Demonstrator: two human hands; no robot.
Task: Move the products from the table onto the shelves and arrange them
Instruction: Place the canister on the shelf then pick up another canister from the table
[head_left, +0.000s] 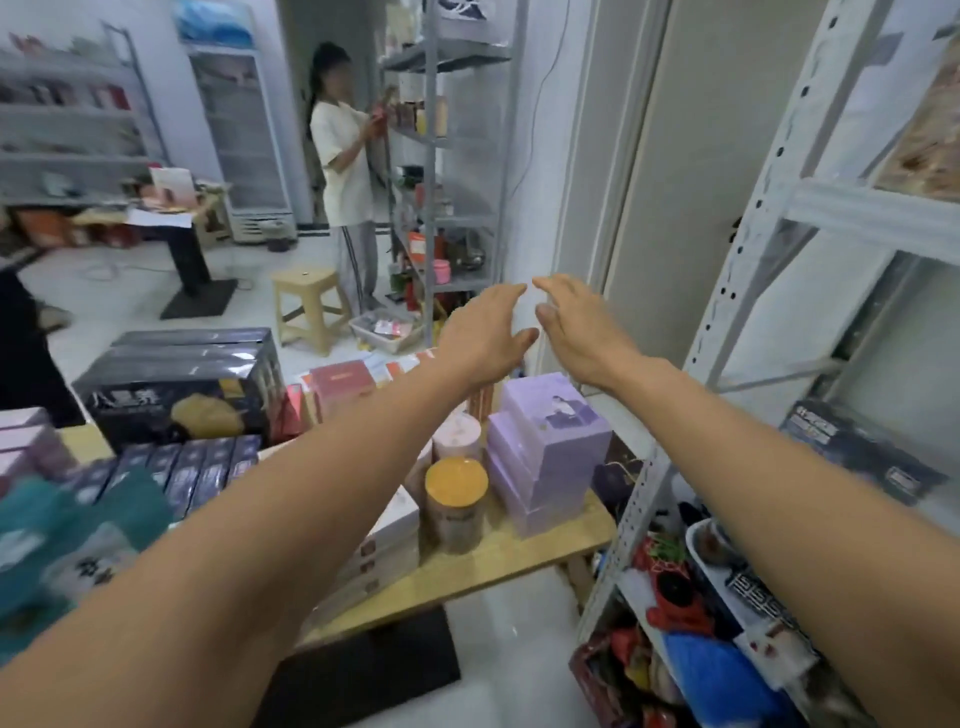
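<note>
Both my arms reach forward over the wooden table (498, 564). My left hand (485, 332) and my right hand (576, 325) hang in the air side by side, fingers straight, palms facing each other, holding nothing. Below them stands a stack of lilac boxes (550, 447). Next to the stack are a jar with an orange lid (456, 506) and a pink-lidded jar (457, 434). Large black boxes (182, 384), a row of dark slim boxes (192, 470) and red cartons (345, 387) fill the table's left. The white shelf unit (753, 228) rises at the right.
A dark box (857, 449) lies on the right shelf, with bags and a bowl on lower levels. Another person (345, 171) stands at a grey shelf unit (447, 171) in the back. A beige stool (306, 306) and a small tray sit on the floor.
</note>
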